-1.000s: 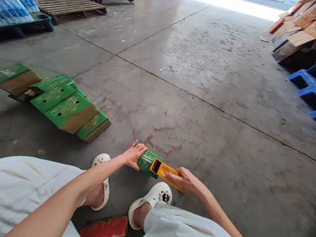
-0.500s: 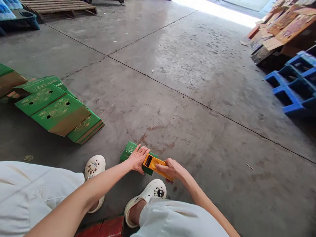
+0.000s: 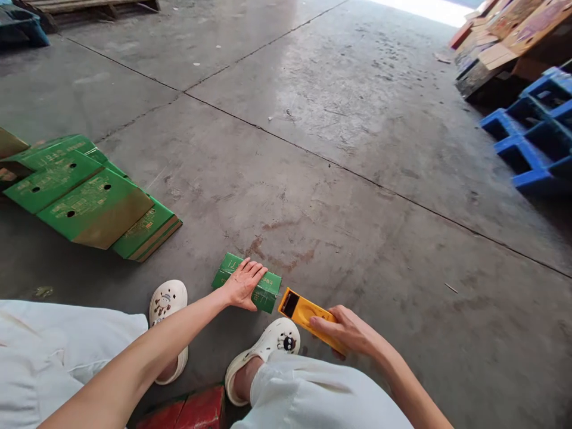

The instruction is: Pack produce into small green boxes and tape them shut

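Note:
My left hand (image 3: 245, 285) rests across the top of a small green carton (image 3: 267, 292) on the floor, fingers over it and thumb along its near side. Pale printing shows on the carton, and the palm covers its middle. In my right hand (image 3: 344, 328) is a yellow handheld tool (image 3: 308, 313) with a dark window at its front end and a rounded shape in its body; its exact kind is unclear. The tool's front end points at the carton's right end, with a small gap between them. My right thumb lies on top of the tool.
Flattened or folded green cardboard boxes (image 3: 96, 202) lie at left. White clogs (image 3: 167, 304) stand beside the carton, with a red block-like object (image 3: 192, 411) behind them. Blue plastic pallets (image 3: 531, 143) and stacked cardboard (image 3: 500, 53) are at right. A wooden pallet (image 3: 107, 7) is far left.
My right hand has drawn the yellow tool back to the right, off the carton's right end. My left hand stays on the carton. The view has shifted slightly.

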### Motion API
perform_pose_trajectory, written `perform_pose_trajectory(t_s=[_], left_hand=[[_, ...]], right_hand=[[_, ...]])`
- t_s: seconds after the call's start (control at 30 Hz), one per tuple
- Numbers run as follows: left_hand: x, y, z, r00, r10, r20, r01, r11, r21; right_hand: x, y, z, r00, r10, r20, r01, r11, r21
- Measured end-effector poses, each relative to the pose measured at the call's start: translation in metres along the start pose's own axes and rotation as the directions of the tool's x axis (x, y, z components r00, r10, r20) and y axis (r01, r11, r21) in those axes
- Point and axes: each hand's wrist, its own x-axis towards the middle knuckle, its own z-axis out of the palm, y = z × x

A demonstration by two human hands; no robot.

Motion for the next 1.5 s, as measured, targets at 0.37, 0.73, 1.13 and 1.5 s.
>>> perform_pose_trajectory(t_s=[0.37, 0.73, 1.13, 1.5], left_hand=[[-0.001, 0.002, -0.001, 1.0, -0.009, 0.007, 0.009, 1.0, -0.005], [0.022, 0.032, 0.026, 0.98, -0.12, 0.157, 0.091, 0.979, 0.185], [0.014, 0.048, 0.026, 0.989, 0.008, 0.148, -0.03, 0.989, 0.148], [0.01, 0.052, 0.032, 0.987, 0.016, 0.162, -0.044, 0.985, 0.165]], right_hand=[[0.017, -0.003, -0.003, 0.993, 0.013, -0.115, -0.034, 0.982, -0.185], [0.034, -0.004, 0.003, 0.995, 0.057, -0.081, -0.067, 0.989, -0.129], [-0.011, -0.001, -0.004, 0.997, -0.007, -0.076, -0.003, 0.992, -0.127], [-0.028, 0.031, 0.002, 0.992, 0.057, -0.112, -0.072, 0.988, -0.134]])
